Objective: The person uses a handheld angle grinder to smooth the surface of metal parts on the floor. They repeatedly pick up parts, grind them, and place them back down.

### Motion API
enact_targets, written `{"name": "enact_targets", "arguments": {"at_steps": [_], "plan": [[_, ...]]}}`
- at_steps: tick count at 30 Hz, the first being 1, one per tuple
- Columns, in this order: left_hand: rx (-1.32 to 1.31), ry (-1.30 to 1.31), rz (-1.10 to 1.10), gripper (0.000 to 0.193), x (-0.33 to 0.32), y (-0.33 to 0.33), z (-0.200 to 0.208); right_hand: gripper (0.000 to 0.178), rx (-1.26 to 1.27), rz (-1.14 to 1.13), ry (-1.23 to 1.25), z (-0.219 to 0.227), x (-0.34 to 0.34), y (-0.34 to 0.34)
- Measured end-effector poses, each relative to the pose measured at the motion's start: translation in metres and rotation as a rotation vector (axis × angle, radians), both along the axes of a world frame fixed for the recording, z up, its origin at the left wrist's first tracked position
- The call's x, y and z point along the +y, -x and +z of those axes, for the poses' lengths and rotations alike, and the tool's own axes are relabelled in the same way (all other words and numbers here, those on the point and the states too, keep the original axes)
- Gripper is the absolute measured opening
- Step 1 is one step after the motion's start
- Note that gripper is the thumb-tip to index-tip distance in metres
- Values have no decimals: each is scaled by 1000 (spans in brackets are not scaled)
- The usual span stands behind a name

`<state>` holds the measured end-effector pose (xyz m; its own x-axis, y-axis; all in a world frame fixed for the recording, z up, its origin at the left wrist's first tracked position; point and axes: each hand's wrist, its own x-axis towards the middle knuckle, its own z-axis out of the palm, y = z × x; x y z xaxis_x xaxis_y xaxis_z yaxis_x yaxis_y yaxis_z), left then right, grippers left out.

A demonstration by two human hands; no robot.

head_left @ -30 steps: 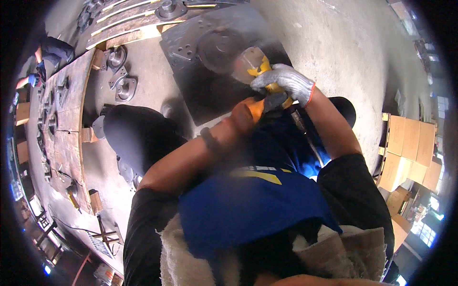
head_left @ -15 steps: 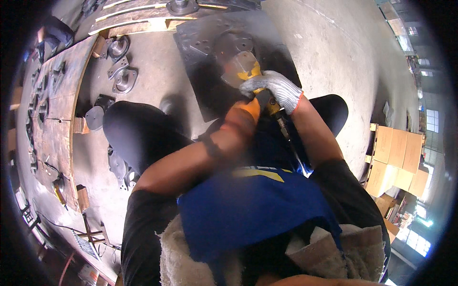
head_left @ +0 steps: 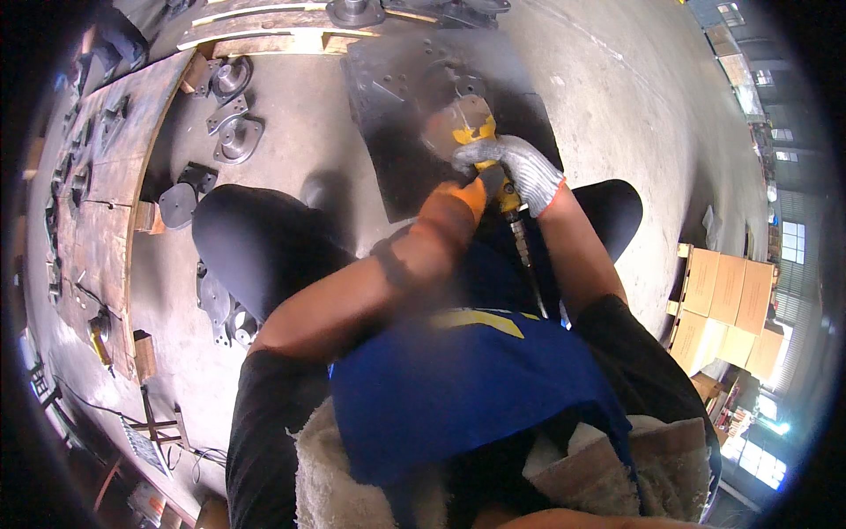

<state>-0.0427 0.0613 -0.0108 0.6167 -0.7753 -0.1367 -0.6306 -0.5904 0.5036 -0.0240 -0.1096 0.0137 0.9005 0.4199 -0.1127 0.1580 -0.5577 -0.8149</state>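
Both my hands hold a yellow angle grinder (head_left: 477, 129) above a dark metal plate (head_left: 397, 181) on the floor between my knees. My left hand (head_left: 464, 196), in an orange and dark glove, is closed round the grinder's body. Wearing a white knitted glove with an orange cuff, my right hand (head_left: 522, 167) wraps over the tool from the right, nearer its head. A hose (head_left: 522, 242) runs from the grinder's rear toward my lap. Beyond the head lies a dark metal part (head_left: 471, 85), blurred and partly hidden; whether the disc touches it, I cannot tell.
Several round flanged metal parts (head_left: 238, 139) lie on the floor to the left. A low wooden table (head_left: 115, 189) with more parts stands farther left. A wooden pallet (head_left: 264, 40) is at the far side. Cardboard boxes (head_left: 727, 295) are stacked at the right.
The view has shifted slightly, so the plate and floor parts appear farther right. Both hands keep their grip on the grinder, which stays over the plate.
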Motion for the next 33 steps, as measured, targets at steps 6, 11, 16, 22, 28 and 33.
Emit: {"name": "enact_targets", "arguments": {"at_steps": [6, 11, 16, 22, 28, 33], "plan": [[-27, 200, 54, 31, -10, 10, -19, 26, -42, -32, -48, -10, -11, 9], [126, -21, -119, 32, -30, 9, 21, 26, 30, -157, -115, -8, -29, 27], [-184, 450, -73, 27, -45, 25, -58, 26, -17, -108, -9, -8, -32, 26], [-231, 293, -91, 29, -30, 31, -14, 26, 174, -214, -92, -10, -28, 24], [-65, -23, -83, 29, -34, 26, 24, 24, 135, -217, -80, -18, -31, 22], [-69, 73, -57, 28, -27, 26, 3, 29, 137, -193, -72, -12, -18, 18]]}}
